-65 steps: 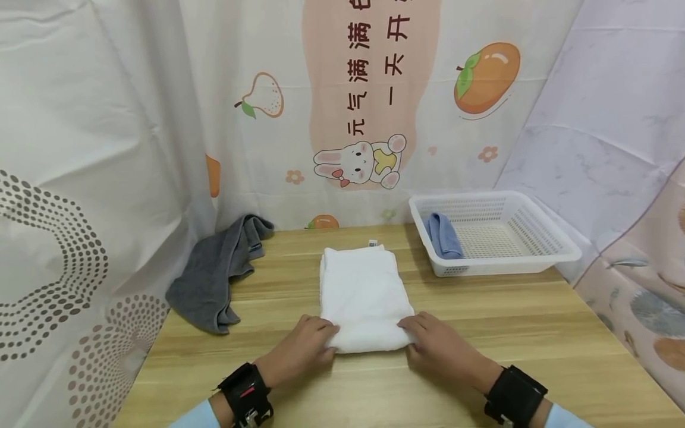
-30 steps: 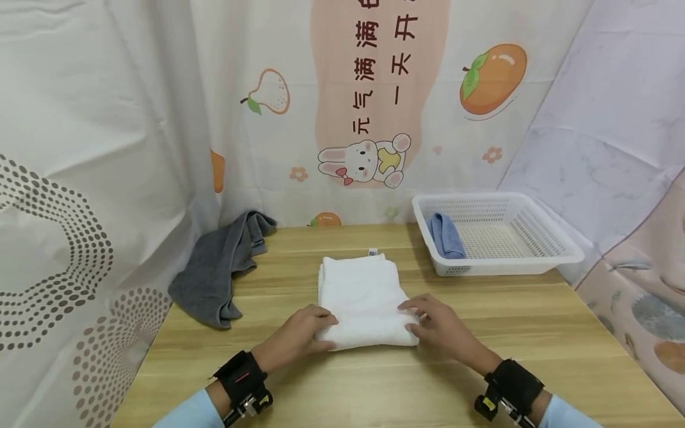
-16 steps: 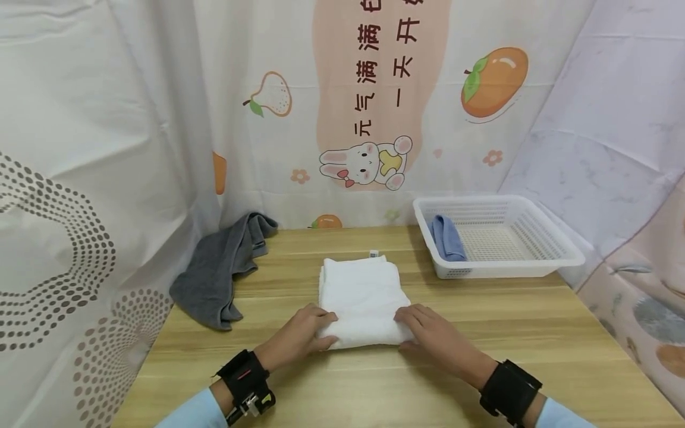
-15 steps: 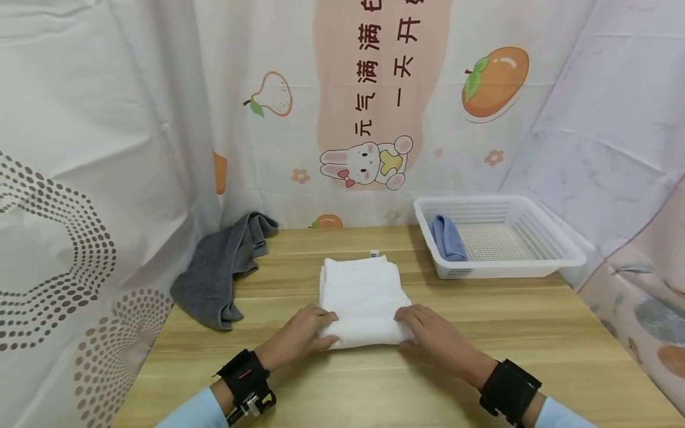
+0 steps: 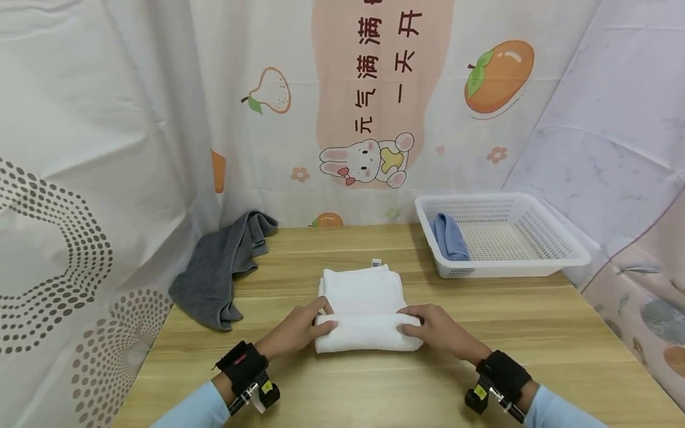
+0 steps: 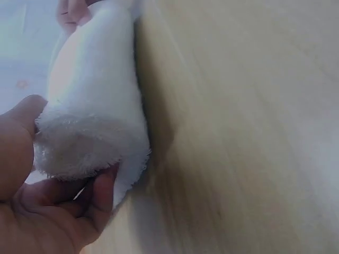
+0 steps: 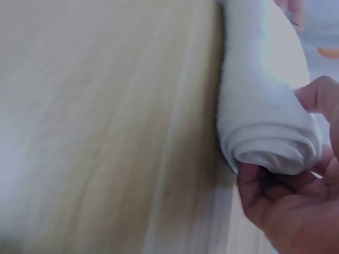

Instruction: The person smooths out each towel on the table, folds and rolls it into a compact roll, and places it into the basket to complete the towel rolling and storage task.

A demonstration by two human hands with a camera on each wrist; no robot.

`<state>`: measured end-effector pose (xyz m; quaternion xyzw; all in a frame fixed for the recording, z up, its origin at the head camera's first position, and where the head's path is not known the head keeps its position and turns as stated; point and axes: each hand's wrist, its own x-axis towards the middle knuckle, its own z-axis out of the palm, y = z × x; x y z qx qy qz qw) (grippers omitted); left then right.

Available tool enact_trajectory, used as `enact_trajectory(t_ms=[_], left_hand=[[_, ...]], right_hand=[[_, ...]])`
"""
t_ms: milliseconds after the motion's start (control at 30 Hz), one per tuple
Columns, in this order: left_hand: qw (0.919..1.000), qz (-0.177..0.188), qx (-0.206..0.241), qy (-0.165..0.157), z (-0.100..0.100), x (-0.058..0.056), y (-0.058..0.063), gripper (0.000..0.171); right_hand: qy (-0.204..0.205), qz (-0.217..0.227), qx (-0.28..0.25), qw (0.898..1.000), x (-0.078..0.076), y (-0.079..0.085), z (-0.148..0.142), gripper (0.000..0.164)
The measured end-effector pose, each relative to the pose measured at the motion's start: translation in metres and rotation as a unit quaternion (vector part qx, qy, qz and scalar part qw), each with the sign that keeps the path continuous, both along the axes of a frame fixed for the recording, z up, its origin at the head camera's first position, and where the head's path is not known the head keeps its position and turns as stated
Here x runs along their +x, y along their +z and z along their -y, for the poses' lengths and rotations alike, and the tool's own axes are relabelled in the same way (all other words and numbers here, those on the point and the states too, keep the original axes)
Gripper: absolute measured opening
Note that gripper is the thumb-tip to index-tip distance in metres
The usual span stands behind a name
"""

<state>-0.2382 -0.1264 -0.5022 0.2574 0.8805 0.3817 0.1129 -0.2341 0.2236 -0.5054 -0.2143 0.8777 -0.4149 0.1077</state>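
A white towel (image 5: 364, 291) lies in the middle of the table, its near end rolled into a thick roll and its far part folded flat with a small tag at the back edge. My left hand (image 5: 299, 330) grips the roll's left end, thumb on top and fingers curled at the end, as the left wrist view shows on the fuzzy roll (image 6: 95, 106). At the right end my right hand (image 5: 441, 330) holds the roll the same way. Spiral layers of the towel (image 7: 265, 121) show in the right wrist view, with fingers tucked beneath.
A crumpled grey towel (image 5: 216, 270) lies at the left back of the wooden table (image 5: 348, 392). At the right back stands a white plastic basket (image 5: 514, 268) with a folded blue cloth (image 5: 451, 238) inside. Printed curtains (image 5: 257, 160) hang behind and along both sides.
The near end of the white towel has become a thicker, more distinct roll, and the flat part behind it is shorter. Both hands shifted their grip along the roll's ends.
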Motion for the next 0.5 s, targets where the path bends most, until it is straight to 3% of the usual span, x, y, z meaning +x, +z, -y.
enact_trajectory(t_ms=[67,167,267,333,400,500], left_hand=[[0.9997,-0.021,0.003,0.008,-0.002,0.002,0.002,0.012],[0.9942,-0.105,-0.022,0.008,-0.006,0.006,0.006,0.008],[0.9719,-0.222,-0.078,-0.003,-0.006,0.012,0.010,0.009],[0.9555,-0.270,-0.117,-0.009,-0.004,0.016,0.012,0.013],[0.9482,-0.282,-0.144,-0.023,-0.003,0.019,0.014,0.024],[0.9524,-0.255,-0.161,-0.045,-0.001,0.021,0.015,0.045]], right_hand=[[-0.003,0.045,-0.019,0.999,-0.003,0.003,0.000,0.040],[-0.012,0.085,-0.033,0.996,-0.007,0.007,0.000,0.036],[-0.018,0.117,-0.045,0.992,-0.008,0.009,0.000,0.033],[-0.023,0.136,-0.056,0.989,-0.008,0.009,0.000,0.034],[-0.026,0.149,-0.070,0.986,-0.006,0.008,-0.001,0.035],[-0.028,0.123,-0.079,0.989,-0.001,0.005,-0.002,0.032]])
